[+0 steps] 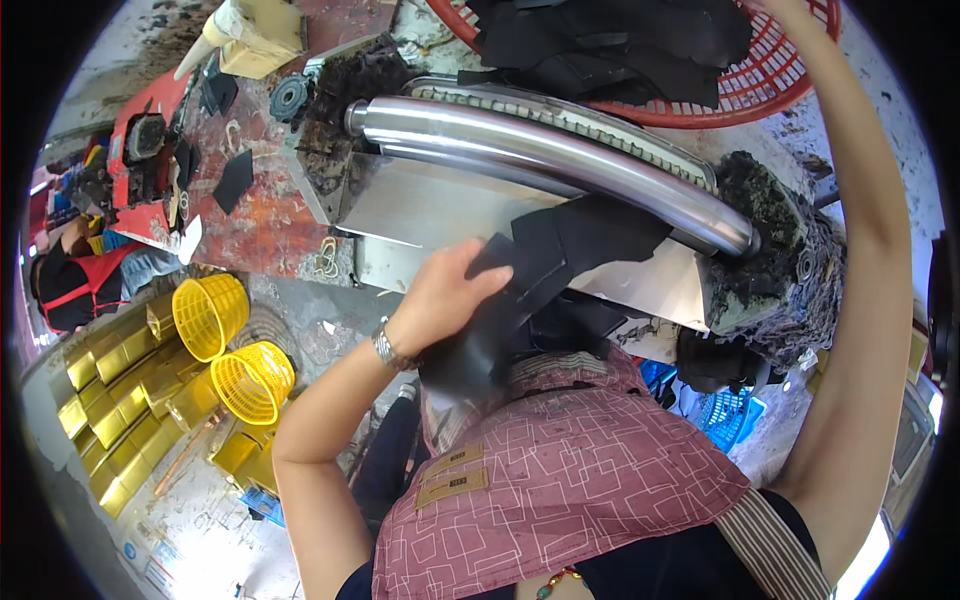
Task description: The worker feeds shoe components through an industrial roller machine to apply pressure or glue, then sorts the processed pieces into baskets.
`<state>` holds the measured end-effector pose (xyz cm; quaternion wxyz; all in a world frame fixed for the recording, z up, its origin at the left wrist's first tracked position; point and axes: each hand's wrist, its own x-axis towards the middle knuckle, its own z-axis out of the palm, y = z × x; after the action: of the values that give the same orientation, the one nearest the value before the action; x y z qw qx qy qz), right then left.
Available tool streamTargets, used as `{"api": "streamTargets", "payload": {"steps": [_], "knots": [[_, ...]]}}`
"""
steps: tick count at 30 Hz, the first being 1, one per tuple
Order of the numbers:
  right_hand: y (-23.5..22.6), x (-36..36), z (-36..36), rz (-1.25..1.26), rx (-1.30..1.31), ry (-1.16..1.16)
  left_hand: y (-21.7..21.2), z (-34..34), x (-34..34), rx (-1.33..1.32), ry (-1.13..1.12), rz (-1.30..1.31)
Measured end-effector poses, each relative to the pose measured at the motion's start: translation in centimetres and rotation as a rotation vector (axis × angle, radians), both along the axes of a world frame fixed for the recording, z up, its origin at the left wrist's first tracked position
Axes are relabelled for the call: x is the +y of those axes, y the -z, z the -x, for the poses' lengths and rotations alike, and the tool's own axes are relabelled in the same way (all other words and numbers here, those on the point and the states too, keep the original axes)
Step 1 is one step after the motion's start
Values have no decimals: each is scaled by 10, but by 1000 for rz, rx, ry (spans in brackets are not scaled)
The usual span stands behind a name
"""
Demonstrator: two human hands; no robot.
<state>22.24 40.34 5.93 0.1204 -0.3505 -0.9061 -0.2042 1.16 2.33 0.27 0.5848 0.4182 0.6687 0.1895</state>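
My left hand [445, 295] is closed on dark, flexible sheet pieces [465, 365], thumb on top, in front of the machine's metal plate. More black cut pieces [595, 235] lie on that plate [425, 195], just below a shiny steel roller [560, 165]. At the upper right my right arm reaches to the red plastic basket [770, 90], which holds a heap of black sheet pieces [610, 45]. Only part of my right hand [775, 5] shows at the top edge; its fingers are cut off from view.
Dark, crusted residue covers the machine's ends [780, 240]. A worn red table [270, 190] on the left carries loose black scraps [234, 181] and a pale container [262, 40]. Yellow baskets [252, 383] and gold boxes [120, 400] stand lower left. Another person [95, 275] sits far left.
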Motion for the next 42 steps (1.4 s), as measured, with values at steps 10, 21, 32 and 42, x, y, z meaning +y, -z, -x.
{"api": "streamTargets", "payload": {"steps": [10,21,32,42], "knots": [[93,-143,26,1367,-84,-359,-74,57,-29,-508,353,204],[38,-121,15,664,56,-579,1,-18,-24,-468,-424,172],[66,-149,-22,841,-137,-464,130,-14,-92,585,820,-540],[-39,-159,-8,243,-177,-633,54,35,-90,594,874,-791]]}}
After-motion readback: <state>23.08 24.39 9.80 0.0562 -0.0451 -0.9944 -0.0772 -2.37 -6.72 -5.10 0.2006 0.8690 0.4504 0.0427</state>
